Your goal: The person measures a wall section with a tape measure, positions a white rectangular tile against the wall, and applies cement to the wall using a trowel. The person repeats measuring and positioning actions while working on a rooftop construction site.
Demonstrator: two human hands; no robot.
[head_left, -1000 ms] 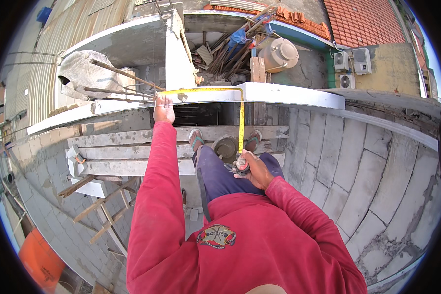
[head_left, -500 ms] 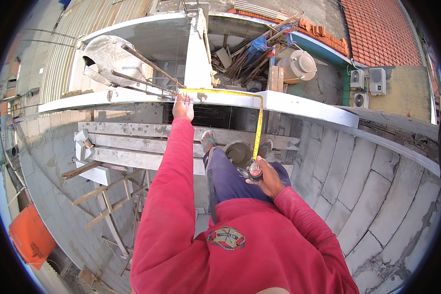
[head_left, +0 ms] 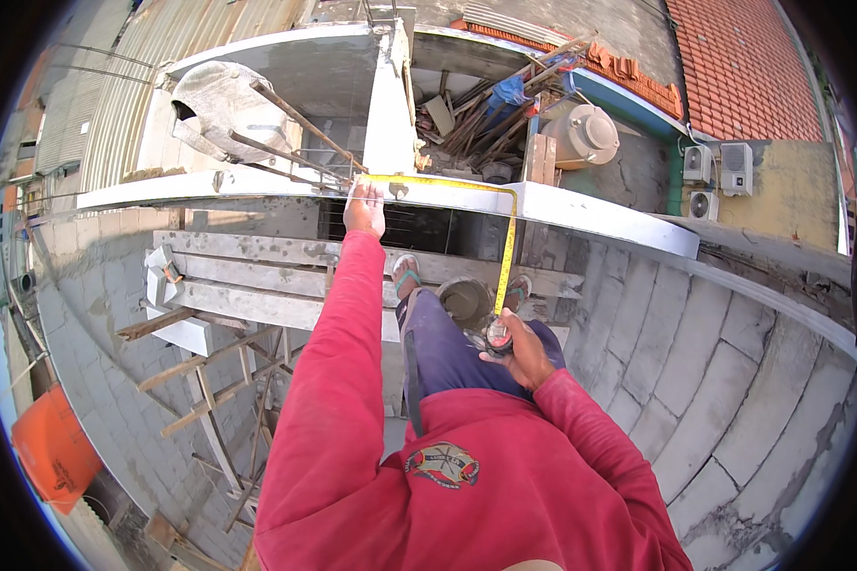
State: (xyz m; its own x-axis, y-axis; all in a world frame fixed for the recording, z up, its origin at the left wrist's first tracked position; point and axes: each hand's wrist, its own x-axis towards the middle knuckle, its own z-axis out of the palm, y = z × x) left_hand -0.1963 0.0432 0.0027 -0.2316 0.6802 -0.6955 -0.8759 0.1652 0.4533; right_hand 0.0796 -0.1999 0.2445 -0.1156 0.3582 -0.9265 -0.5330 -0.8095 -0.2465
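Observation:
A yellow tape measure blade (head_left: 448, 181) lies along the top of a narrow pale wall (head_left: 600, 206). It bends sharply near the middle and drops toward me. My left hand (head_left: 364, 207) is at the wall's edge, with its fingers closed at the far-left end of the blade; the exact grip is partly hidden. Lower down, over my lap, my right hand (head_left: 524, 354) wraps round the tape measure's dark, round case (head_left: 497, 333). The blade runs taut from that case up to the bend.
Below the wall are wooden planks (head_left: 257, 276), with a bucket of mortar (head_left: 466, 303) between my sandalled feet. Steel rods (head_left: 300, 124) stick up beside my left hand. A timber frame (head_left: 205, 404) stands at left. Block walls (head_left: 667, 352) rise at right.
The whole view has shifted slightly. My left hand stays at the blade's end and my right hand keeps the case; the blade's bent shape is nearly the same.

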